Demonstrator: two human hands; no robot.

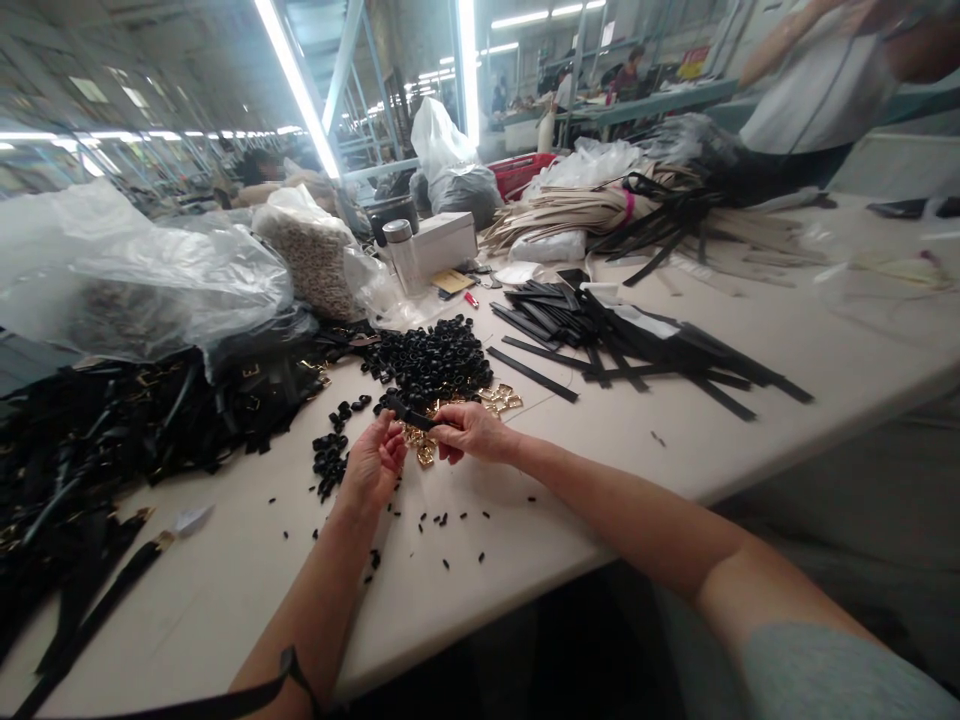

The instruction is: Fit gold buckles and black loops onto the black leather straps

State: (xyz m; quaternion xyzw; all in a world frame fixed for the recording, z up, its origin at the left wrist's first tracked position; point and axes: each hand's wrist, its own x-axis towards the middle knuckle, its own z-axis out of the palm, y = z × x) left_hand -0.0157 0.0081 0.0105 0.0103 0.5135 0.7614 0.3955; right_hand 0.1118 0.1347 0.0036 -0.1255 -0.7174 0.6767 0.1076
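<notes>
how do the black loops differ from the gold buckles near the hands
The black loops are dark, while the gold buckles have a bright metallic shine. The black loops form a large heap; the gold buckles make a smaller cluster at its near edge. Both are small, open-centred pieces lying loose on the pale table.

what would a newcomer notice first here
Probably the heap of small black loops on the table, just beyond the left hand and right hand, which hold a black strip between them. Gold buckles shine at its near edge. A long bright light slants overhead, left of centre.
</notes>
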